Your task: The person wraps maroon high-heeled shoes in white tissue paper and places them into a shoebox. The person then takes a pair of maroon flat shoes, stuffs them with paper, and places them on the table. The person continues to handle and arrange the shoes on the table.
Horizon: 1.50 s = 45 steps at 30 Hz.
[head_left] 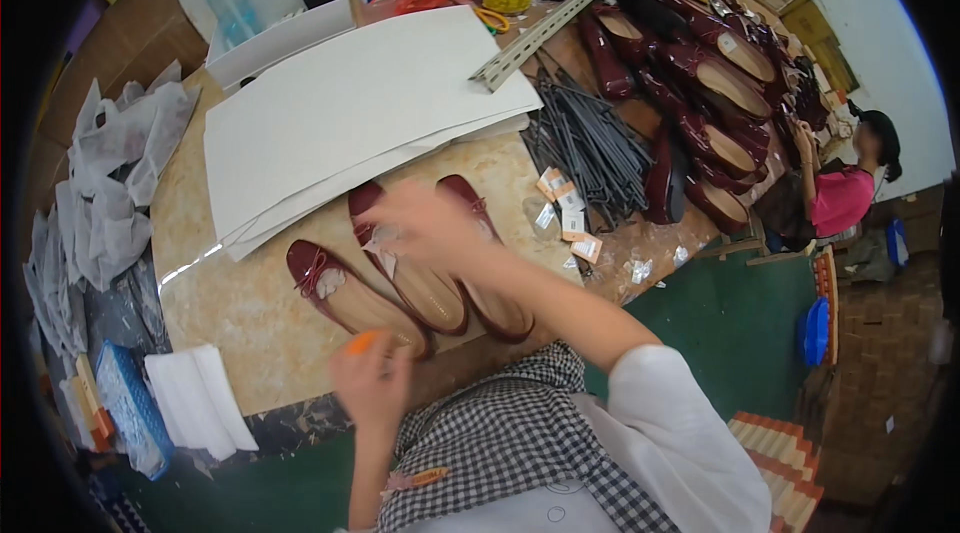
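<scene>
Seen from above, a person's two bare hands work over a tan marbled bench (225, 318). Three dark red ballet flats with bows lie side by side toward the front edge, toes aimed at the far edge: a left flat (370, 313), a middle flat (432, 299) and a right flat (503, 311). Crumpled pale paper (330, 282) sits in the toe of the left flat.

The left hand (371, 378), slightly blurred, is by the front edge, beside the heel of the left flat, its fingers closed around a small orange object (362, 343). The right hand (420, 223) reaches across the right flat, over the front part of the middle one; it is too blurred to tell whether it grips anything.

Large white sheets (350, 103) are stacked toward the far edge, with a slotted metal strip (535, 39) over their right corner. To their right lie a bundle of thin dark rods (590, 138) and small orange-and-white labels (573, 220); beyond is a heap of glossy burgundy flats (730, 88). A folded white cloth (200, 398) lies at the near left corner. Left of the bench are translucent plastic bags (125, 153). At far right, a co-worker in a pink top (843, 201) sits beside the heap.
</scene>
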Tool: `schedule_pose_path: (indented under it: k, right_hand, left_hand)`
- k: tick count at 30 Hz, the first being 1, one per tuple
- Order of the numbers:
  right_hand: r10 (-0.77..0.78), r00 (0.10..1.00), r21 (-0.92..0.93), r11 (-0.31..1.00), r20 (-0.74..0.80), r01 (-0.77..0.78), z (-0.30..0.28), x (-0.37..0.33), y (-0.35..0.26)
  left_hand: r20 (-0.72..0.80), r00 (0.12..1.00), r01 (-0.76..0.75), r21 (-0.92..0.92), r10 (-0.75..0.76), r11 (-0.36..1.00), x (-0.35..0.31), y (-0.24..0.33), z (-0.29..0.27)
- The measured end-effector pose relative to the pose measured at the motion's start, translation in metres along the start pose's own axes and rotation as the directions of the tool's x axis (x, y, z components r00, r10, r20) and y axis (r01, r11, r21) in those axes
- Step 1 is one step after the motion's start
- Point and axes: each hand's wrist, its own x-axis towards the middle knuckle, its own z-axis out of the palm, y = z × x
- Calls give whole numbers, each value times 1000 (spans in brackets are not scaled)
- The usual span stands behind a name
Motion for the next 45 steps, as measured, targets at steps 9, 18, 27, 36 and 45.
schedule_pose_path:
  k: [9,18,27,36,45]
  right_hand:
    - [621,749,-848,248,-232,-469,-196,-109,102]
    - [777,626,151,612,67,-776,-120,-36,-46]
    - [518,734,216,732,439,-646,-72,-9,-113]
    - [384,920,74,918,70,-389,-45,0,-127]
    - [469,843,59,864,264,-499,-51,-29,-99]
  left_hand:
    - [225,800,545,-660,-556,517,-11,-59,20]
    - [582,617,437,-813,-530,-384,25,-27,24]
    - [241,808,338,-937,-538,89,50,-10,25]
    - [245,799,357,-928,-549,105,26,6,38]
    - [485,541,582,-806,-688,-110,-21,-43,64]
